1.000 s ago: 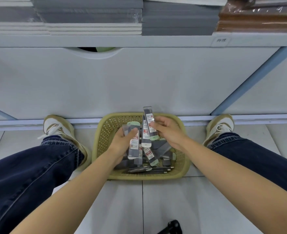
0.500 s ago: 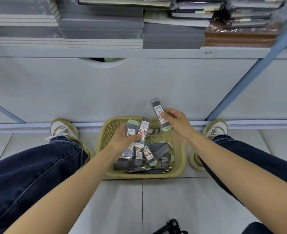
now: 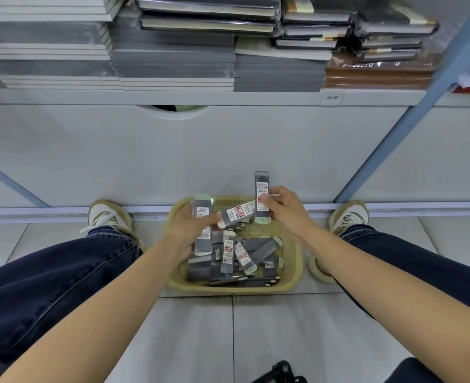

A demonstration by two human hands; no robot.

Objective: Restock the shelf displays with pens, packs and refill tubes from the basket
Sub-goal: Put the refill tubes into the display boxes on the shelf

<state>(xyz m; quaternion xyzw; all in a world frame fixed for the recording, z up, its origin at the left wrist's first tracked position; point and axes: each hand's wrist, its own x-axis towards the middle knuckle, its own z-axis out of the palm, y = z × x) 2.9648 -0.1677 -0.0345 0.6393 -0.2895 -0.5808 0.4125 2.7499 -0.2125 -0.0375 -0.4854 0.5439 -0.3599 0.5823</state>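
Head view looks down on a pale tiled floor (image 3: 269,327), where a yellow woven plastic basket (image 3: 297,261) of loose grey refill tubes (image 3: 261,251) and dark pens (image 3: 245,281) sits against the white shelf base (image 3: 228,150). Above it the left hand (image 3: 189,230) grips two labelled grey tubes (image 3: 202,214). The right hand (image 3: 286,208) pinches an upright grey tube (image 3: 261,183). Stacked grey notebooks (image 3: 173,64) fill the shelf.

Basket (image 3: 256,289): on floor (image 3: 195,341), between shoes (image 3: 109,217), before shelf (image 3: 228,98).
Refill tubes (image 3: 261,251): in basket.
Pens (image 3: 245,281): at basket's near wall.
Notebooks (image 3: 173,64): on shelf.
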